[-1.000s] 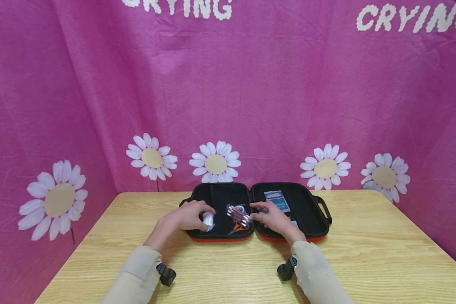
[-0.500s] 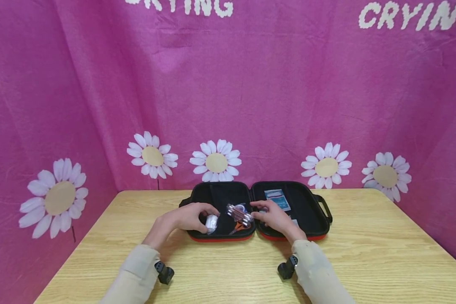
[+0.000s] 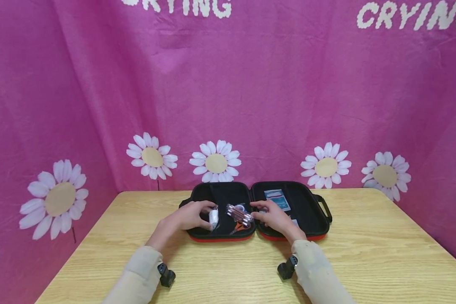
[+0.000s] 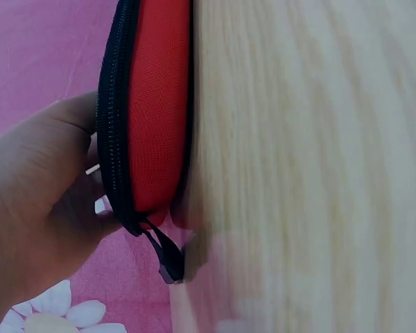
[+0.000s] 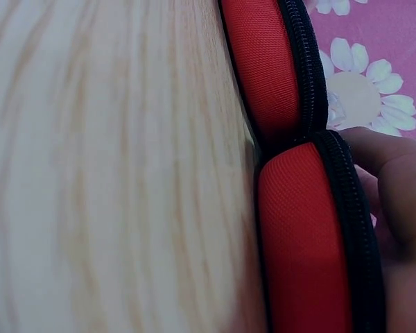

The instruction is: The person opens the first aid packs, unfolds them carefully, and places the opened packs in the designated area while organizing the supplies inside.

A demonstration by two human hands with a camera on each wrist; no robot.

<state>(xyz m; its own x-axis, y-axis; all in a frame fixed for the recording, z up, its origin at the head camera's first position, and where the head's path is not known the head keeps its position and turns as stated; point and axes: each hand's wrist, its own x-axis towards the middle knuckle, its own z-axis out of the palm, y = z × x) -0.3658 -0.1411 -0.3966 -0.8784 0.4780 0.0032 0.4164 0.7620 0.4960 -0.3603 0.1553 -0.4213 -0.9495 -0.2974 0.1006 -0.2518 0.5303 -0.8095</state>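
Note:
An unzipped black-lined red case (image 3: 222,239) lies flat on the table, both halves facing up. In its left half, my left hand (image 3: 191,214) grips a white bandage roll (image 3: 213,218) in clear wrap between thumb and fingers. To the right of that roll lie a bundle of cotton swabs (image 3: 238,214) and orange-handled scissors (image 3: 238,228). My right hand (image 3: 273,217) reaches into the right half near the hinge, thumb and index finger apart; something whitish shows between them, mostly hidden. Both wrist views show the case's red side with the hands (image 4: 45,187) (image 5: 405,201) behind its zipped rim.
Blue-and-white packets (image 3: 277,200) lie in the case's right half, one partly behind my right hand. A black handle (image 3: 324,210) sticks out at the right. The wooden table (image 3: 228,270) meets a pink flowered cloth (image 3: 266,105) behind.
The bandage roll has shifted slightly right and turned more upright in my left hand. My right hand has stayed in nearly the same place.

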